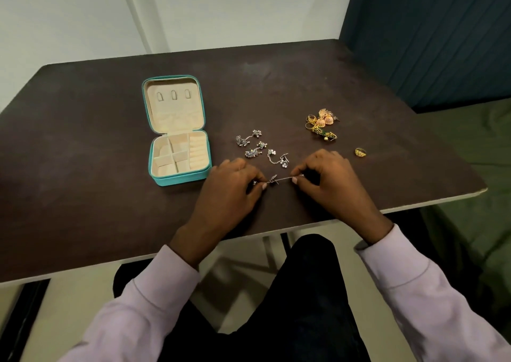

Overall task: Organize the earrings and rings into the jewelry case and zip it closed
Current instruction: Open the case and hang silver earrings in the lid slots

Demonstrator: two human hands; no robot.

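Observation:
A teal jewelry case (151, 165) lies open on the dark table, its cream lid flat behind the divided tray. To its right lie several silver earrings (250, 145) and one silver chain earring (279, 160). A heap of gold earrings and rings (322, 123) sits further right, with a single gold ring (360, 152) apart from it. My left hand (231, 192) and my right hand (329, 180) each pinch one end of a silver chain earring (280, 179), stretched between them just above the table.
The table's front edge (276, 233) runs close under my wrists, and its right corner (482, 188) is near the gold ring. A dark green cushioned seat (470, 129) stands to the right. My knees are below the table edge.

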